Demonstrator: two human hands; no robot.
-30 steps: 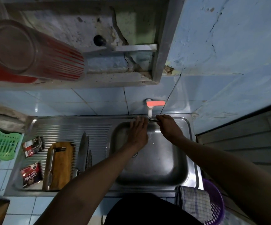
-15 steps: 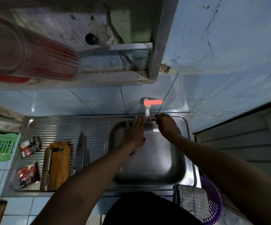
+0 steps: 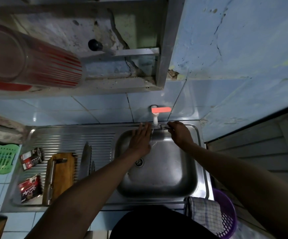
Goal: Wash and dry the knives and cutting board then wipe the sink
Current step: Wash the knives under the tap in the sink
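Stainless steel sink (image 3: 158, 190) set into a pale blue tiled desk (image 3: 19, 221), with blue tiles up the wall behind and cracked, flaking blue paint higher up. On the ribbed draining side sits a wooden cutting board (image 3: 60, 176) with a metal-handled tool lying along its left edge, and the knives (image 3: 86, 159) lie just beside the board on its right, blades pointing toward the wall. Two red and black sachets (image 3: 30, 187) sit left of the board, and a green plastic rack (image 3: 0, 159) is off at the desk's far left. White tap with an orange-red handle (image 3: 160, 110) pokes out of the wall over the basin. Left hand (image 3: 139, 140) is flat with fingers straight, held under the spout. Right hand (image 3: 179, 133) is curled around something small and metallic at the sink's back rim, can't tell what exactly. Checked cloth (image 3: 203, 213) hangs over a purple basket (image 3: 227, 216) at the front right. Striped glass (image 3: 27, 57) sits on a shelf up top.
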